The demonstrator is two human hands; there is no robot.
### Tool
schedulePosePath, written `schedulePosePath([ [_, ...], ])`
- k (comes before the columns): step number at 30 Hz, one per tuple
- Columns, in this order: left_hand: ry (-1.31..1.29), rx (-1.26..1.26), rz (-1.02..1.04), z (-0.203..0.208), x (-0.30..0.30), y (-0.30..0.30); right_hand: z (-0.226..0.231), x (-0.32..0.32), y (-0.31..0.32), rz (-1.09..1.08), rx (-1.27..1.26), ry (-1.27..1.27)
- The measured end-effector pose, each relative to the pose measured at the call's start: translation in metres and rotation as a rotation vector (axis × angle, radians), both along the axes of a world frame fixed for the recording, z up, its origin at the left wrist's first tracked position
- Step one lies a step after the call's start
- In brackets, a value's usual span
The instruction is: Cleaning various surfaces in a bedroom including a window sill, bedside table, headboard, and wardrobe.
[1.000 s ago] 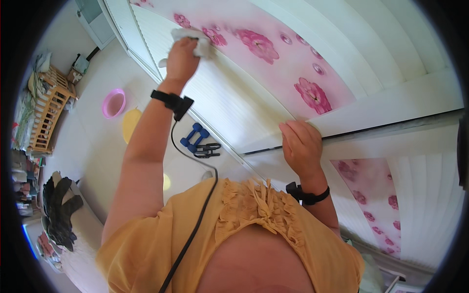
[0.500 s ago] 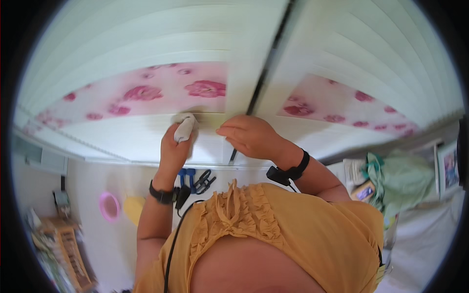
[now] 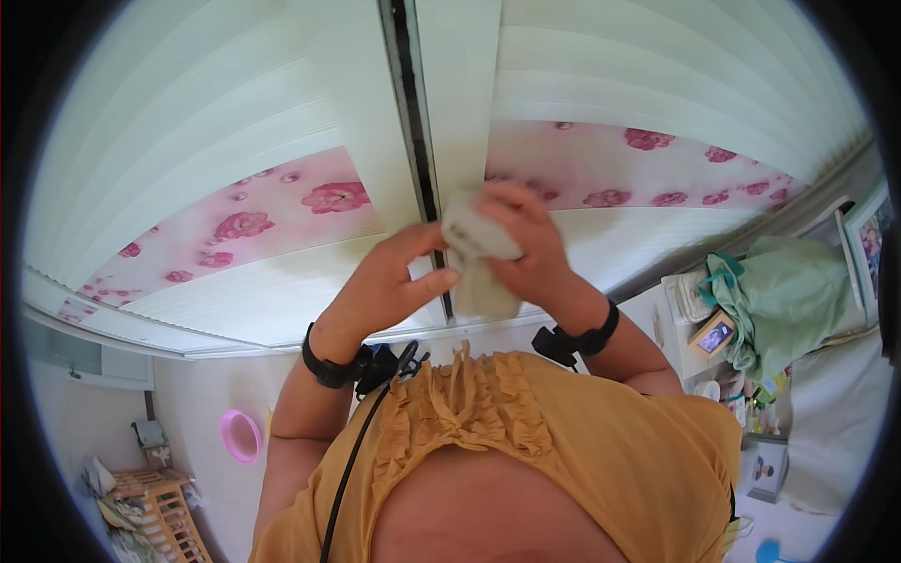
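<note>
A crumpled whitish cloth [image 3: 483, 239] is in my right hand [image 3: 540, 239], its fingers wrapped over it and blurred by motion. A loose end of the cloth hangs below the palm. Close on its left is my left hand [image 3: 385, 277], thumb and forefinger apart with a gap between them. Those fingertips reach up to the cloth's edge; whether they touch it I cannot tell. Behind both hands stand white ribbed wardrobe doors [image 3: 282, 84] with a pink flower band [image 3: 554, 155]. A dark gap [image 3: 410, 103] runs between the two doors.
Black bands with small devices circle both wrists, and a black cable [image 3: 343, 479] runs down my front. A pink basin [image 3: 241, 436] and a wooden rack [image 3: 174, 511] are at the lower left. At the right are a green cloth bundle [image 3: 784, 291] and a framed picture [image 3: 711, 335].
The cloth has passed from my left hand to my right. The view has shifted rightward along the doors, and my left hand has come near the gap between them.
</note>
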State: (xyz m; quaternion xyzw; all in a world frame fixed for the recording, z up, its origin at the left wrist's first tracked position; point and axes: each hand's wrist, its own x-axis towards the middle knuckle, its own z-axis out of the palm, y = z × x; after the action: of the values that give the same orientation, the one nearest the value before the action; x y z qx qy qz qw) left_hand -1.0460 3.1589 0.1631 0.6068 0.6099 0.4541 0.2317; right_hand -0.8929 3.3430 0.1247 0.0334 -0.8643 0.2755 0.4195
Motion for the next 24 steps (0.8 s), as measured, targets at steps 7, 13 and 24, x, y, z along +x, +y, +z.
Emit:
schedulePosePath([
  [7,-0.056,0.305,0.192,0.003,0.000,0.020,0.083,-0.047,0.025,-0.356,0.495,0.439],
  [13,-0.024,0.293,0.164,-0.004,0.004,0.024,0.002,-0.045,0.037,-0.360,0.658,0.219],
  [24,0.078,0.017,-0.009,-0.005,0.017,0.044,-0.022,0.007,0.079,-0.730,0.523,0.205],
])
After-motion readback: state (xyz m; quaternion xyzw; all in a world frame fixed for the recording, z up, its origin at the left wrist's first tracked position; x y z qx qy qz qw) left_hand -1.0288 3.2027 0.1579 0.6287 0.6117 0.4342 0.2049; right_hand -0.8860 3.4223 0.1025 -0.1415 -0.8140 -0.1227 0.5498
